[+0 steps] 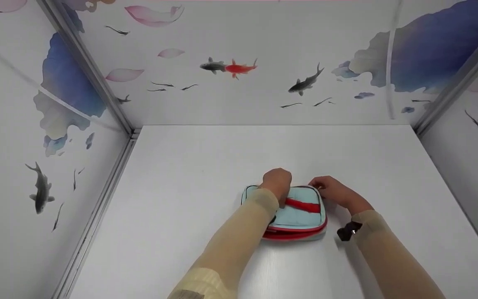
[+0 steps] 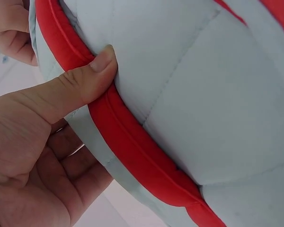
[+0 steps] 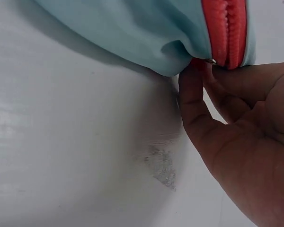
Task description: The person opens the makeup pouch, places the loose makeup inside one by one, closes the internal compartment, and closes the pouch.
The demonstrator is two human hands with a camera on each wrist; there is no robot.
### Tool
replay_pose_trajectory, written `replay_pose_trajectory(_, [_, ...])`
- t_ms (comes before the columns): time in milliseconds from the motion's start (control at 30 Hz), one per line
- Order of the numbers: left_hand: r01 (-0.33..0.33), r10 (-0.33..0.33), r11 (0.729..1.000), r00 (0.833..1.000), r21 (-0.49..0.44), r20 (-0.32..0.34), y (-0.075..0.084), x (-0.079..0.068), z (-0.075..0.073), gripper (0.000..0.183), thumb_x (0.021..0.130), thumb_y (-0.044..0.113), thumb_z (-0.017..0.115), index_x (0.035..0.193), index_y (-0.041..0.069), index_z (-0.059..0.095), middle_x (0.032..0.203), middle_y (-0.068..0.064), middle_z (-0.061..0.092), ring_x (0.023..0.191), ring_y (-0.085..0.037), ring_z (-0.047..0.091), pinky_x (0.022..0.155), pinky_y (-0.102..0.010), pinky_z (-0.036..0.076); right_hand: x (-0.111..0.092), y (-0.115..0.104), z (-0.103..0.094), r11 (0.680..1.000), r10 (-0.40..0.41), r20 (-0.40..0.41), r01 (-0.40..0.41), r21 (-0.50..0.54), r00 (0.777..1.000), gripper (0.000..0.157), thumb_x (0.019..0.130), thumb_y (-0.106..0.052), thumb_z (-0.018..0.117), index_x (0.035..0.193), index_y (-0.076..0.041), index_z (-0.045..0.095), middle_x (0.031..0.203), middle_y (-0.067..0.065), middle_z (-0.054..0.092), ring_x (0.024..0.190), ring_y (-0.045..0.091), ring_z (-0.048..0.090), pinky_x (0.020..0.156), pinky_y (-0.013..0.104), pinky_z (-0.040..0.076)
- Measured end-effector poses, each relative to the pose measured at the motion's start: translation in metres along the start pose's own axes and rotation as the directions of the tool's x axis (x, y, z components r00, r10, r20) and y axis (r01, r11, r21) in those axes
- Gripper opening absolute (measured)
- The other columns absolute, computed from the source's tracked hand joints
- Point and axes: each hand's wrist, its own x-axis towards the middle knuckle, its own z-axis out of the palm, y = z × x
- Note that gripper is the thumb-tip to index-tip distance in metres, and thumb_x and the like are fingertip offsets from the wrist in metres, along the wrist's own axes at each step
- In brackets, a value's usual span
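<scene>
A light blue pouch [image 1: 301, 218] with red zipper trim and a red strap [image 1: 303, 205] lies on the white table. My left hand [image 1: 277, 185] reaches over its far side. In the left wrist view, that hand's thumb [image 2: 80, 80] presses the pouch's red-trimmed edge [image 2: 132, 142], with the other fingers behind the edge. At the far right corner is my right hand [image 1: 336, 193]. In the right wrist view, its thumb and fingers pinch a small zipper pull, mostly hidden, at the end of the red zipper [image 3: 226, 30].
White walls printed with fish and petals enclose the table [image 1: 172, 199] at the back and both sides. Metal rails [image 1: 93, 74] run along the wall corners. A black device [image 1: 349, 231] is worn on the right wrist.
</scene>
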Motion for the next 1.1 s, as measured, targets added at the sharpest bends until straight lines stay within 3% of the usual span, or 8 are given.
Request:
replay_pose_trajectory(267, [0.004, -0.004, 1.000, 1.000, 0.014, -0.013, 0.002, -0.001, -0.001, 0.043, 0.083, 0.019, 0.092, 0.122, 0.014, 0.075, 0.115, 0.000, 0.075, 0.105, -0.013, 0.066, 0.099, -0.031, 0.059, -0.007, 0.007, 0.001, 0.998, 0.003, -0.061, 0.001, 0.063, 0.998, 0.025, 0.105, -0.012, 0.059, 0.124, -0.011, 0.075, 0.126, 0.012, 0.071, 0.109, 0.027, 0.061, 0.093, 0.035, 0.057])
replay_pose_trajectory(533, [0.026, -0.025, 0.999, 1.000, 0.044, -0.012, 0.003, 0.005, -0.002, 0.041, 0.081, 0.020, 0.093, 0.118, 0.014, 0.077, 0.116, 0.001, 0.076, 0.105, -0.011, 0.066, 0.095, -0.029, 0.060, -0.013, 0.007, 0.004, 0.990, 0.028, -0.049, -0.021, 0.140, 0.998, 0.027, 0.106, -0.015, 0.055, 0.127, -0.009, 0.071, 0.119, 0.008, 0.070, 0.103, 0.025, 0.059, 0.088, 0.031, 0.053])
replay_pose_trajectory(867, [0.048, -0.048, 0.999, 0.999, -0.003, 0.002, 0.005, 0.005, -0.001, 0.043, 0.085, 0.018, 0.090, 0.125, 0.014, 0.075, 0.118, -0.001, 0.075, 0.108, -0.014, 0.067, 0.099, -0.032, 0.059, -0.015, 0.005, 0.013, 0.929, 0.148, -0.106, -0.102, 0.355, 0.983, 0.032, 0.108, -0.024, 0.058, 0.129, -0.003, 0.070, 0.123, 0.010, 0.071, 0.106, 0.022, 0.062, 0.089, 0.026, 0.057])
replay_pose_trajectory(1100, [0.052, -0.052, 0.999, 0.999, 0.010, -0.007, 0.004, 0.006, 0.001, 0.041, 0.085, 0.019, 0.090, 0.123, 0.014, 0.074, 0.118, 0.000, 0.074, 0.109, -0.013, 0.067, 0.098, -0.031, 0.059, -0.015, 0.008, 0.015, 0.916, 0.155, -0.144, -0.088, 0.392, 0.977, 0.033, 0.108, -0.024, 0.059, 0.129, -0.002, 0.072, 0.121, 0.008, 0.072, 0.107, 0.021, 0.062, 0.088, 0.023, 0.057])
